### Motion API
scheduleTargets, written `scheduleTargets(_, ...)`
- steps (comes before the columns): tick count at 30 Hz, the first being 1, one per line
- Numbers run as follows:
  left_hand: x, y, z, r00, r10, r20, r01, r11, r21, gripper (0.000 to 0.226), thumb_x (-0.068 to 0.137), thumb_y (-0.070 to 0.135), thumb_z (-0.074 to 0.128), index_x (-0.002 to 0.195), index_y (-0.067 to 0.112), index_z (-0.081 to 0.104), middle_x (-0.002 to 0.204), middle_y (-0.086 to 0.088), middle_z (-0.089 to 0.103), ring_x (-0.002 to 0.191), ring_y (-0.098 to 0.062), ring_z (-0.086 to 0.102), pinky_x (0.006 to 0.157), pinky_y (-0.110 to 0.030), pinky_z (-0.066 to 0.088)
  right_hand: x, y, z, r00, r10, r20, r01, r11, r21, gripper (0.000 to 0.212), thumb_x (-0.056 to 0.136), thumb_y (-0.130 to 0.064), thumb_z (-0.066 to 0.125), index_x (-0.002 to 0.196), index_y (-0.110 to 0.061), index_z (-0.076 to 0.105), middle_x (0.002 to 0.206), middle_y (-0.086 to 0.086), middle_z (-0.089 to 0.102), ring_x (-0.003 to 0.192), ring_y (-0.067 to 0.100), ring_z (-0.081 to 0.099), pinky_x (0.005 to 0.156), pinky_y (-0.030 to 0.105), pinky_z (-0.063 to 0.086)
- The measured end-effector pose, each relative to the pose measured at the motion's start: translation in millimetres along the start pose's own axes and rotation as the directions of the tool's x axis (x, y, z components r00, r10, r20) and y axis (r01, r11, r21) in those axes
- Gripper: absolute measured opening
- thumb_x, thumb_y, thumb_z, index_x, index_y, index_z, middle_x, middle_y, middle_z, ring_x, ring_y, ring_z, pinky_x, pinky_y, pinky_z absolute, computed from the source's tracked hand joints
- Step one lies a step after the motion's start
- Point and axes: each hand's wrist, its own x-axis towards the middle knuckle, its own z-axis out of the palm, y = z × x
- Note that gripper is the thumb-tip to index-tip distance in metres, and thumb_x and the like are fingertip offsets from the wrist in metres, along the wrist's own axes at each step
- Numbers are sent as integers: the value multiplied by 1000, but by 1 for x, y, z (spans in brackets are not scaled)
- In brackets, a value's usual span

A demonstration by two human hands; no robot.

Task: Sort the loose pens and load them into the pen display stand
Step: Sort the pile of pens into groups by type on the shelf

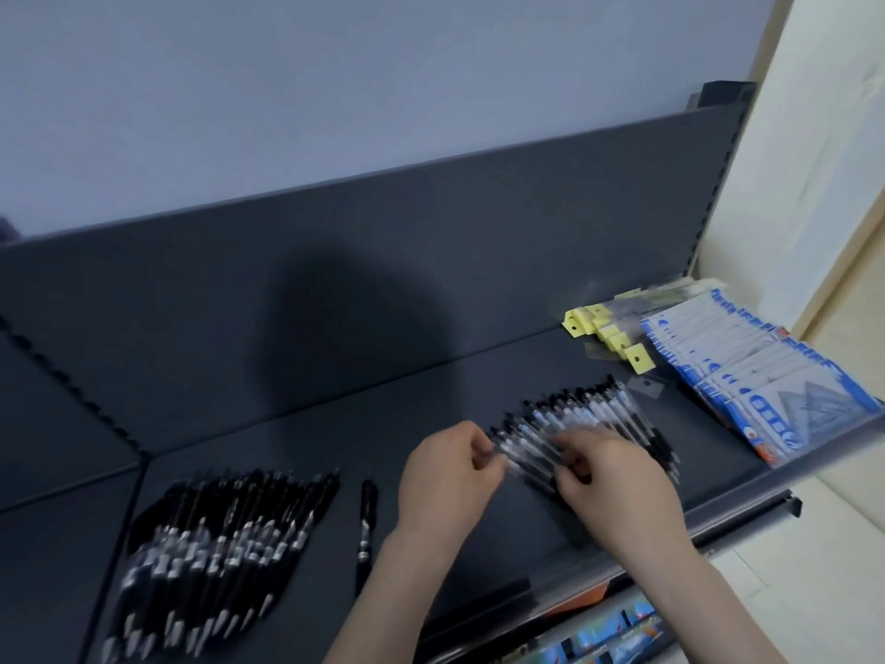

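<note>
On the dark shelf [479,376] lies a row of clear pens [574,419], and the left hand [445,476] and the right hand [618,481] both curl their fingers around pens at its near end. A big bunch of black pens [215,543] lies far to the left, with a single black pen [366,529] just beside it. Blue and white packs [766,371] sit at the right end.

Blue-white pkts [747,371] fanned at far rt of dark shelf [335,424], yellow-tagged pkts [608,335] just behind; possibly colourful packs [598,635] below.

stationery shop: gondola shelf [431,261], packaged rulers [747,357]
</note>
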Motion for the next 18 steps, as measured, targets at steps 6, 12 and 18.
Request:
scheduleTargets(6, -38, -67, -51, 976, -101, -193, 108, 994, 26, 11, 80, 33, 72, 79, 27, 63, 72, 15, 63, 70, -2, 59, 70, -26, 50, -13, -25, 32, 994, -60, 88, 60, 998, -6, 38, 85, -25, 61, 122, -32, 61, 117, -7, 62, 104, 16, 61, 74, 25, 47)
scheduleTargets(12, -64, -102, -80, 948, -186, -257, 192, 981, 1, 7, 83, 29, 71, 82, 27, 64, 74, 14, 63, 71, -2, 59, 68, -27, 51, 13, -33, 55, 992, -73, 105, 101, 953, -287, 26, 76, -3, 51, 93, -20, 61, 98, 1, 60, 92, 28, 60, 55, 28, 36)
scheduleTargets(18, -82, -132, -103, 922, -233, -308, 252, 967, 23, 7, 83, 27, 71, 87, 28, 65, 75, 15, 62, 72, 0, 57, 62, -18, 42, -4, -52, 56, 995, -86, 49, 93, 980, -177, 20, 78, -11, 56, 93, -19, 66, 99, 4, 68, 90, 31, 64, 63, 34, 49)
